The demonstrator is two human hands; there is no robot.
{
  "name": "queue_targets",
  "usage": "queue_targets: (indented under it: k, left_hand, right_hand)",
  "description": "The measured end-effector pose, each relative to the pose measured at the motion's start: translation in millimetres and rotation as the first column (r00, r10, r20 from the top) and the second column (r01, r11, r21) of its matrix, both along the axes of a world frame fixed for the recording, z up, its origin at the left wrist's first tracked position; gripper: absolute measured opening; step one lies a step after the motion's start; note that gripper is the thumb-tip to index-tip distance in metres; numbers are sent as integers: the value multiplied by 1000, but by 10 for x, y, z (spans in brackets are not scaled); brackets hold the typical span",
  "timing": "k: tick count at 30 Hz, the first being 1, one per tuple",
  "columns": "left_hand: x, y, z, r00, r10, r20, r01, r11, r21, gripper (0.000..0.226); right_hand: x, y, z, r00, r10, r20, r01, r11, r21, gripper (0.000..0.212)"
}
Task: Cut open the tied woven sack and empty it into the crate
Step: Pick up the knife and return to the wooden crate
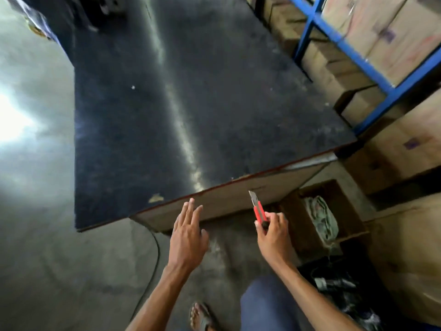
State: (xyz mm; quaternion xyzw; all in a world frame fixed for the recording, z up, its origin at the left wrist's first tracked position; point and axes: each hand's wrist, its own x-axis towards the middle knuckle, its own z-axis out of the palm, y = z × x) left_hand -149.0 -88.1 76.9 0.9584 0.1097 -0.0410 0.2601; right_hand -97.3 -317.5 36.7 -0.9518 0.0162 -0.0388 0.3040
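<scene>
My right hand [272, 231] grips a red utility knife [259, 209] with its blade out and pointing up, just below the near edge of a large dark tabletop [191, 103]. Left of it, my left hand [188, 231] hovers with fingers spread and nothing in it, close to the table's front edge. No woven sack or crate shows in this view.
An open cardboard box [338, 194] holding crumpled cloth [323, 217] sits on the floor under the table's right corner. Stacked cartons [391, 32] fill a blue metal rack [358, 53] at the right. A black cable [152, 266] runs across the concrete floor.
</scene>
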Motion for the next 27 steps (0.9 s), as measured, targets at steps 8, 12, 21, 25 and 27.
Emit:
queue_targets:
  k: [8,12,21,25,27]
  left_hand:
    - [1070,654,343,985,147,91,-150,988,29,74]
    - [1584,911,-7,972,233,-39,-232,972,21,77]
    - [2220,1060,-1030,914,371,-166,-348,925,152,82]
    - [2248,1039,-1148,910,375,-176,-333,915,227,80]
    - [2282,1052,-1121,902,375,-213,-332,919,212,81]
  right_hand:
    - [1263,661,386,997,30,66,-28,999,-27,23]
    - [2100,928,251,999,29,18,-28,998,-57,24]
    - [3204,1322,-486,992,39,-120,-58,985,-161,33]
    - [3222,1309,-647,995,70,-72,-84,972,-218,42]
    - [3238,1303,-651,993,88,-75,-104,966,-237,44]
